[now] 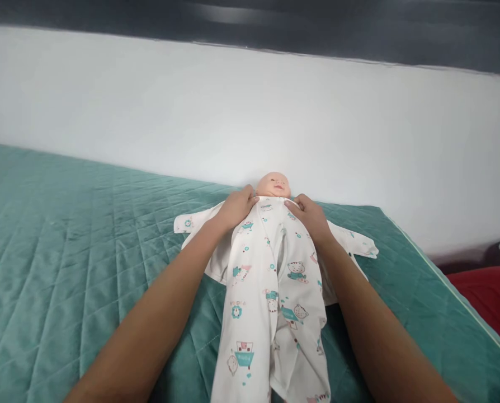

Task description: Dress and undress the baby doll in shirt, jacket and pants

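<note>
A pair of white baby pants [252,268] with small cartoon prints is stretched out over a baby doll [274,184]. My left hand [237,207] is closed on one corner of the waistband, beside the doll's chin. The opposite corner is pinched in my right hand [309,215]. Both pant legs run down toward me. Beneath the pants, a matching white baby top [354,242] spreads its sleeves out to both sides. Only the doll's head shows; its body is hidden under the cloth, so I cannot tell whether the top is on it.
A green quilted cover [107,246] lies under everything. Behind the doll's head rises a white wall [149,106], with a dark band along its top. Beyond the cover's right edge is a red object [489,291], partly cut off.
</note>
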Available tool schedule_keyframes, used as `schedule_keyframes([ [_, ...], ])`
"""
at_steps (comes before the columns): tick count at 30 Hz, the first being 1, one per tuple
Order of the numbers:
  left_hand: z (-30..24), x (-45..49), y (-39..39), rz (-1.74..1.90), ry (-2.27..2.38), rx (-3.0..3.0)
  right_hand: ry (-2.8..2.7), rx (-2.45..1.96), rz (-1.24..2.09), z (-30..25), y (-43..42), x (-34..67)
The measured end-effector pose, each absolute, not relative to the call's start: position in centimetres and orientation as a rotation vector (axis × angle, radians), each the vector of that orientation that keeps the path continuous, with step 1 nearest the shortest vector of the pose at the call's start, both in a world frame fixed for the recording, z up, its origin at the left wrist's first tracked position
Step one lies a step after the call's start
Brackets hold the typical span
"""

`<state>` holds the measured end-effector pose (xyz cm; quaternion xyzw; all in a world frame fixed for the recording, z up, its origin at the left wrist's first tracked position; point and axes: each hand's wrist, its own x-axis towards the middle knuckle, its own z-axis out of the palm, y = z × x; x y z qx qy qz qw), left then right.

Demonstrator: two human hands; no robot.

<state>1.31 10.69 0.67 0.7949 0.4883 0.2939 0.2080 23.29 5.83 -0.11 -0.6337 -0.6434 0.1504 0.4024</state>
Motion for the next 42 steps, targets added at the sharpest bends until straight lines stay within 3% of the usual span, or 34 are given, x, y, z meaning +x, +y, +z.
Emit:
schedule_keyframes([
  [5,-0.1,0.8,10.4,0.907,1.213,2.259,-1.599,-1.543,0.538,0.5,4.3,23.4],
  [9,-0.5,0.3,10.5,0.994,1.101,2.318,-1.743,-1.507,0.417,0.5,3.8,24.3],
  [13,-0.5,0.3,10.8,0.951,1.21,2.267,-1.777,-1.442,0.395,0.1,4.3,24.4],
  [19,-0.9,0.7,11.9,0.902,1.475,2.254,-1.622,-1.735,0.285,0.2,5.5,23.6],
  [25,-1.9,0.5,12.1,1.016,1.275,2.273,-1.539,-1.577,0.397,-0.5,5.4,23.5],
  [34,-3.4,-2.0,8.0,0.891,1.321,2.49,-1.634,-1.324,0.479,-1.5,1.2,23.7],
  [42,-4.7,-3.9,1.3,1.238,1.338,2.312,-1.349,-1.341,0.372,-1.9,-6.3,22.0],
])
